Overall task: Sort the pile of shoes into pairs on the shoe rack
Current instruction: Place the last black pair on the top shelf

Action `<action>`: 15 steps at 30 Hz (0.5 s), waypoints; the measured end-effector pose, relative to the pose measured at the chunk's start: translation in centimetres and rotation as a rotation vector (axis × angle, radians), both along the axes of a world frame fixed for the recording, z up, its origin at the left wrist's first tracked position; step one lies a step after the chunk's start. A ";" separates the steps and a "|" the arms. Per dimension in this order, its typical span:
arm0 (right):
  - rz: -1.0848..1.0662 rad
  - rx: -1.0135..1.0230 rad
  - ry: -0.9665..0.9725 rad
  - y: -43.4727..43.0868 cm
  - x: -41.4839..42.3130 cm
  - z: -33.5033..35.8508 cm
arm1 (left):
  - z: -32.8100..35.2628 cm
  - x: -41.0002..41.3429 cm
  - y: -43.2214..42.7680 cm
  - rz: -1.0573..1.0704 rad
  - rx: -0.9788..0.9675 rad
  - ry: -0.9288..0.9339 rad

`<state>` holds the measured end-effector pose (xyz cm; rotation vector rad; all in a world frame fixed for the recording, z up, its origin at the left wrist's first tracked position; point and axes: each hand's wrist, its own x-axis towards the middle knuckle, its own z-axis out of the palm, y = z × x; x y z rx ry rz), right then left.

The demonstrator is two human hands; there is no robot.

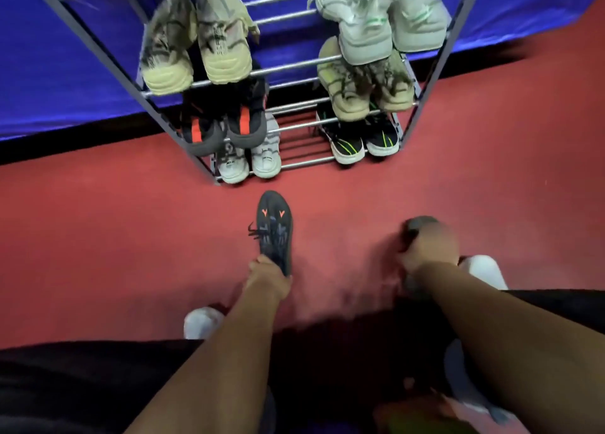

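The shoe rack stands ahead of me on the red floor and holds pairs: tan sneakers at its upper left, pale sneakers at its upper right, black ones with orange stripes lower down (six pairs in all). Just in front of the rack a black shoe points toe-first at it, and my left hand grips its heel. My right hand, also short of the rack, is blurred; I cannot tell whether it holds anything.
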<state>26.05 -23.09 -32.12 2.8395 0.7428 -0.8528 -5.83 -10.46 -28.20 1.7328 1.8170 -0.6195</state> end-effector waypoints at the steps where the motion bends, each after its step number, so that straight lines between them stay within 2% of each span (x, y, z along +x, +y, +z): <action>1: -0.014 -0.004 0.007 -0.4 0.9 -2.6 | -0.5 0.0 0.3 -0.007 -0.018 -0.010; 4: -0.061 -0.028 0.051 -0.5 1.8 -5.7 | -0.7 0.4 1.5 0.064 -0.001 -0.076; 7: -0.081 -0.024 0.041 0.6 1.4 -2.6 | -1.4 0.7 2.4 0.148 -0.001 -0.096; 11: -0.078 0.019 0.151 2.8 -1.1 5.4 | -2.4 1.0 2.7 0.224 -0.073 -0.070; 15: 0.030 -0.013 0.341 3.8 -3.2 5.9 | -4.3 -0.4 3.0 0.304 -0.113 -0.074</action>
